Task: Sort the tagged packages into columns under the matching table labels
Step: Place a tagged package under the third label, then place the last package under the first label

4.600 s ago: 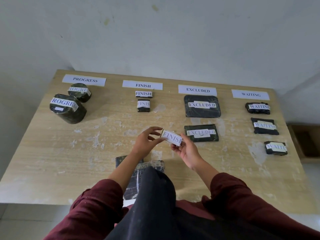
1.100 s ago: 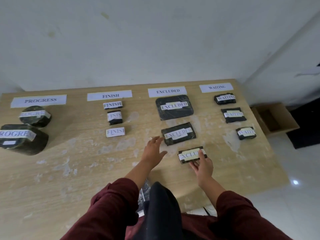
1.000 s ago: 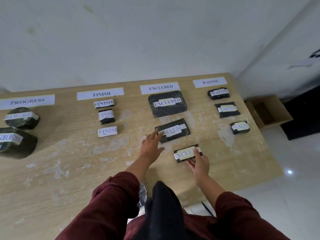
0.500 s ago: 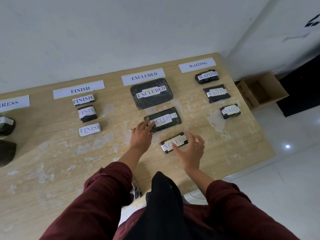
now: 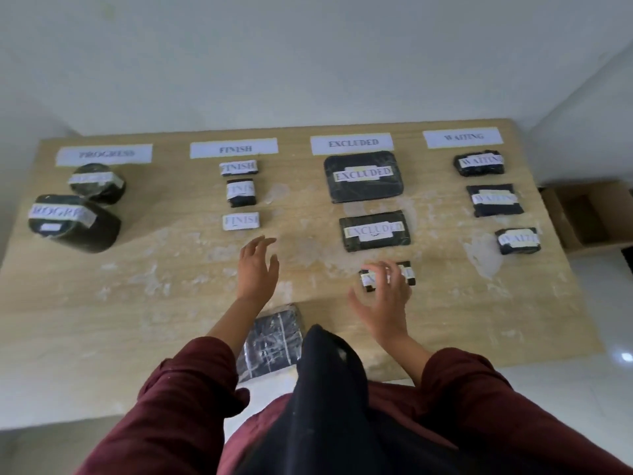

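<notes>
Head view shows the small EXCLUDED package (image 5: 387, 276) on the bench (image 5: 137, 303), third below the EXCLUDED label (image 5: 351, 143). Over this package the right hand (image 5: 382, 303) hovers, fingers (image 5: 368, 269) spread, holding nothing. Left of the package, the left hand (image 5: 257, 269) is flat with fingers loosely apart.

You lifted your right hand (image 5: 383, 303) off the third EXCLUDED package (image 5: 387, 276) at centre right, and drew your left hand (image 5: 258, 265) back leftward, empty.
</notes>
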`<action>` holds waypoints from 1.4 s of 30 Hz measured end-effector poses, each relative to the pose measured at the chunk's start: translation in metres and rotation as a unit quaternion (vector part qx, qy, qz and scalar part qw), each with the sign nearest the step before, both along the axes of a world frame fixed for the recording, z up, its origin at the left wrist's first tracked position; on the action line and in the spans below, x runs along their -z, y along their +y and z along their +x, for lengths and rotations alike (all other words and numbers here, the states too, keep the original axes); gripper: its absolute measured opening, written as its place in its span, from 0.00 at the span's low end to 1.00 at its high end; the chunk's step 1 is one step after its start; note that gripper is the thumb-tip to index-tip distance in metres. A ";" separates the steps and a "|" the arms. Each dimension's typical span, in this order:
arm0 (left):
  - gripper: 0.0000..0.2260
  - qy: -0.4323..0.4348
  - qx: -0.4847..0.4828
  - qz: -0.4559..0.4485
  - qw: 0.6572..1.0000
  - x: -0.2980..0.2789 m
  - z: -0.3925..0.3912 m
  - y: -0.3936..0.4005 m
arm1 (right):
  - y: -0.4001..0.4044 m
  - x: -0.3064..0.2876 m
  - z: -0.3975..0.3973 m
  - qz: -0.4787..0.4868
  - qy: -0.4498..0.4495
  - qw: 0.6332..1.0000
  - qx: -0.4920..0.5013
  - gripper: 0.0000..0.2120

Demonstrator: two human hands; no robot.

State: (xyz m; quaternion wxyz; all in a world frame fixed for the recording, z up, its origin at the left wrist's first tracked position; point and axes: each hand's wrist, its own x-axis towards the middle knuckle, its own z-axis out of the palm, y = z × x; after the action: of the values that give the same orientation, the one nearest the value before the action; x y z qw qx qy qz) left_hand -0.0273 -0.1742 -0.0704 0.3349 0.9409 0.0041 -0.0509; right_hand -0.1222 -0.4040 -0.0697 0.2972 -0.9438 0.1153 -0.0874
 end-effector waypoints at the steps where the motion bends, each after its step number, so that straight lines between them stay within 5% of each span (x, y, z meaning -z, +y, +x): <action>1: 0.15 0.000 -0.032 -0.012 0.999 -0.002 -0.005 0.011 | 0.007 -0.002 0.002 0.033 -0.006 0.997 -0.076 0.22; 4: 0.13 0.015 -0.110 -0.040 0.993 -0.005 -0.023 0.044 | 0.033 -0.009 0.003 0.098 0.048 0.952 -0.287 0.30; 8: 0.11 0.039 -0.183 -0.060 0.981 0.003 -0.049 0.080 | 0.060 -0.010 -0.002 0.000 0.117 0.871 -0.478 0.41; 11: 0.11 0.049 -0.214 -0.069 0.973 0.007 -0.066 0.094 | 0.073 -0.013 -0.002 -0.080 0.149 0.837 -0.520 0.40; 15: 0.10 0.048 -0.244 -0.106 0.963 0.002 -0.075 0.101 | 0.082 -0.021 0.010 -0.026 0.202 0.849 -0.488 0.35; 18: 0.10 0.044 -0.275 -0.165 0.946 -0.007 -0.074 0.105 | 0.090 -0.026 0.025 0.086 0.238 0.874 -0.414 0.41; 21: 0.13 0.032 -0.280 -0.261 0.923 -0.021 -0.066 0.109 | 0.103 -0.031 0.041 0.195 0.287 0.874 -0.341 0.36; 25: 0.14 0.013 -0.273 -0.329 0.904 -0.042 -0.057 0.109 | 0.120 -0.047 0.062 0.407 0.368 0.814 -0.192 0.23; 28: 0.16 0.021 -0.268 -0.354 0.896 -0.053 -0.051 0.108 | 0.122 -0.051 0.071 0.499 0.455 0.731 -0.097 0.34; 37: 0.17 0.030 -0.260 -0.372 0.890 -0.055 -0.049 0.118 | 0.123 -0.052 0.076 0.496 0.491 0.714 -0.056 0.49; 42: 0.17 0.039 -0.270 -0.374 0.886 -0.052 -0.052 0.131 | 0.133 -0.052 0.077 0.500 0.468 0.726 -0.067 0.46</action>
State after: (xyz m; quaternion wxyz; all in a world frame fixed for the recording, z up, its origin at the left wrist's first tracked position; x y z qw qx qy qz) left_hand -0.0795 -0.0435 -0.0188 0.6622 0.7057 0.2519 0.0071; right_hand -0.0451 -0.2709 -0.0174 0.6391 -0.5849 0.2038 0.4560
